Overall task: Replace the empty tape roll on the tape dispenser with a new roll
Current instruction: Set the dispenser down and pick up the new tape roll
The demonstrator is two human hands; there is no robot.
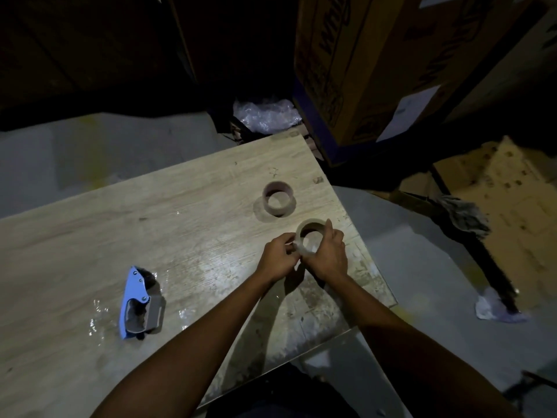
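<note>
I hold the tape roll (312,240) near the surface's (187,206) right edge, right hand (328,257) clasping its rim, left hand (278,256) pinching its side, probably hunting the tape's end; the dispenser (140,303) lies apart by the left edge, awaiting loading.

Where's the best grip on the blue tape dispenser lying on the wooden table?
Likely the blue handle end of the blue tape dispenser, nearest the person, taken from above: it lies flat on its side on the wooden table, clear of both hands.

Tape roll (310,238) tilted, held above table; second roll (278,199) flat; blue dispenser (139,303) lying apart.
</note>
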